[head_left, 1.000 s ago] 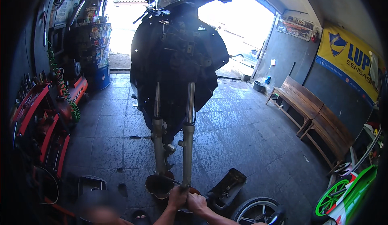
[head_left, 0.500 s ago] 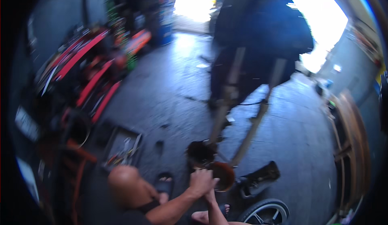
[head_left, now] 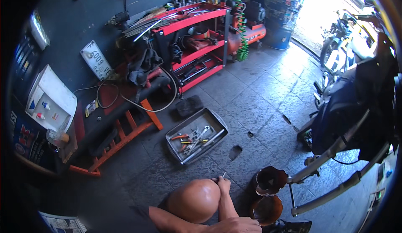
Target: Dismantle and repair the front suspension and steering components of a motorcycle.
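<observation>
My right hand [head_left: 223, 185] is closed around a small, thin, light-coloured rod beside my bare knee [head_left: 194, 199]; its tip sticks up, and the kind of tool is unclear. My left hand [head_left: 240, 225] lies lower, across my right forearm, its back toward me and its fingers hidden or cut off by the lower edge. Right of my hands, two brown, uneven-rimmed bowls [head_left: 268, 210] stand on the floor. Above them slope the fork legs [head_left: 349, 136] of a motorcycle without a front wheel there.
A metal tray [head_left: 217, 118] of wrenches and pliers lies ahead on the tiled floor. A red tool cart [head_left: 201, 51] and an air compressor [head_left: 253, 34] stand along the wall. On the left is a low orange-legged bench [head_left: 119, 143]. Another motorcycle [head_left: 335, 44] stands near the bright doorway.
The view has swung left, bringing the tray and cart toward the middle. My hands were together at the bowls; now they are apart, left of them, with the thin rod visible in my right hand.
</observation>
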The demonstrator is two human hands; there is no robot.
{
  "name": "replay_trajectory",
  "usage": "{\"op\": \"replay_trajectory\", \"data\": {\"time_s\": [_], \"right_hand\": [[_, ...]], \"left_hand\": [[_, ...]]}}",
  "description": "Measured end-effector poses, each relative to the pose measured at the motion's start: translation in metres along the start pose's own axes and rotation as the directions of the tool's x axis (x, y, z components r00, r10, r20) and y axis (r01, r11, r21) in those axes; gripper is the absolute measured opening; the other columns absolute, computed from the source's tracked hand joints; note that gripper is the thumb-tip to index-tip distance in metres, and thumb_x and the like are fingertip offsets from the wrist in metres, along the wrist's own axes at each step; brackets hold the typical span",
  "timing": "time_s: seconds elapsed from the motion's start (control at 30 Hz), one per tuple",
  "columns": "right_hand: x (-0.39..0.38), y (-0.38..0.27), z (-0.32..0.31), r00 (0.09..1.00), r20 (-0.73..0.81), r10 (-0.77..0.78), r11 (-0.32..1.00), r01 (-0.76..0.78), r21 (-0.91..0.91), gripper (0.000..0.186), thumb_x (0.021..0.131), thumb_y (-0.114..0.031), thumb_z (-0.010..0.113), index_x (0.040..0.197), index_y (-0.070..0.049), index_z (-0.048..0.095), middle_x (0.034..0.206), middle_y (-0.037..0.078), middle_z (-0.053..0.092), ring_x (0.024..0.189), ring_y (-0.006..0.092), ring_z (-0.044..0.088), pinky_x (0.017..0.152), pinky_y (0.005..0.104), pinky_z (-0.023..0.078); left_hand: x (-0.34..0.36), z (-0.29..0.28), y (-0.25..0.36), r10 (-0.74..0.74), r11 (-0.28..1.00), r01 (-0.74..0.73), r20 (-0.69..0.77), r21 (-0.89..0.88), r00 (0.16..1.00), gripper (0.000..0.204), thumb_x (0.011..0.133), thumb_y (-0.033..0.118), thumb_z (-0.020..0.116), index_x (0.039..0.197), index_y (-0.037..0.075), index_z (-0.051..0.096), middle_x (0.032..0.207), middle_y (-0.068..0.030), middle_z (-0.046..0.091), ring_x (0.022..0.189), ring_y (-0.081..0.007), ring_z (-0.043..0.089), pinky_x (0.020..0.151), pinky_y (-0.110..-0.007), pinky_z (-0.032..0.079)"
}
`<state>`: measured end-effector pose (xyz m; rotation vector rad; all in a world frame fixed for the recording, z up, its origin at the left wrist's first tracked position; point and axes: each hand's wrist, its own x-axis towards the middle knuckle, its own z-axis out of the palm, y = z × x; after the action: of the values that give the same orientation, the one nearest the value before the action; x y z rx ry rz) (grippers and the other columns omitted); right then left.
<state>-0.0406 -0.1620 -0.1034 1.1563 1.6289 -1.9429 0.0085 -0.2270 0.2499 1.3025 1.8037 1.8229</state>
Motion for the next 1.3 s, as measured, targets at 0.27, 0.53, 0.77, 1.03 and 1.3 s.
{"op": "replay_trajectory", "data": {"time_s": [0.27,0.53,0.77,1.03,1.3], "right_hand": [[0.022,0.049,-0.026,0.973,0.116,-0.197,0.952,0.218,-0.212,0.04,0.096,-0.029,0.062,0.115,0.004,0.07,0.11,0.022,0.073,0.106,0.0315,0.069,0.092,0.0415,0.052],[-0.109,0.013,-0.114,0.986,-0.055,-0.159,0.983,0.152,-0.106,0.025,0.098,-0.022,0.061,0.091,0.001,0.069,0.08,0.005,0.069,0.067,0.0126,0.06,0.061,0.0309,0.049],[-0.188,0.031,-0.174,0.922,-0.31,-0.231,0.97,0.242,-0.004,0.031,0.099,-0.019,0.061,0.122,0.001,0.066,0.093,0.008,0.072,0.079,0.0144,0.067,0.07,0.029,0.055],[-0.23,0.04,-0.177,0.866,-0.457,-0.202,0.963,0.26,0.068,0.034,0.098,-0.022,0.063,0.121,0.002,0.067,0.095,0.011,0.074,0.081,0.0164,0.07,0.074,0.0318,0.058],[-0.242,0.003,-0.175,0.811,-0.433,-0.394,0.918,0.369,-0.144,0.03,0.098,-0.019,0.061,0.121,-0.002,0.069,0.093,0.008,0.073,0.079,0.014,0.067,0.072,0.03,0.056]], "left_hand": [[-0.006,-0.093,-0.041,-0.129,0.992,0.127,-0.09,-0.024,0.988,0.025,0.095,0.027,0.067,0.095,0.002,0.07,0.087,-0.0146,0.069,0.086,-0.0298,0.069,0.078,-0.039,0.052],[-0.071,-0.166,-0.427,-0.325,0.443,0.739,-0.677,0.508,0.66,0.024,0.084,0.019,0.062,0.084,-0.002,0.073,0.077,-0.0252,0.069,0.076,-0.0448,0.068,0.069,-0.052,0.052],[-0.079,-0.224,-0.555,-0.572,-0.107,0.731,-0.643,0.674,0.51,0.024,0.081,0.024,0.074,0.099,0.009,0.077,0.108,-0.0169,0.074,0.104,-0.032,0.071,0.096,-0.044,0.05],[-0.039,-0.224,-0.553,-0.7,-0.086,0.784,-0.597,0.615,0.391,0.029,0.082,0.02,0.074,0.109,0.007,0.074,0.119,-0.0161,0.071,0.113,-0.0321,0.068,0.1,-0.045,0.051],[-0.05,-0.238,-0.551,-0.45,0.12,0.799,-0.686,0.589,0.572,0.029,0.088,0.021,0.068,0.111,0.004,0.073,0.114,-0.0168,0.072,0.105,-0.0356,0.069,0.092,-0.045,0.054]]}}
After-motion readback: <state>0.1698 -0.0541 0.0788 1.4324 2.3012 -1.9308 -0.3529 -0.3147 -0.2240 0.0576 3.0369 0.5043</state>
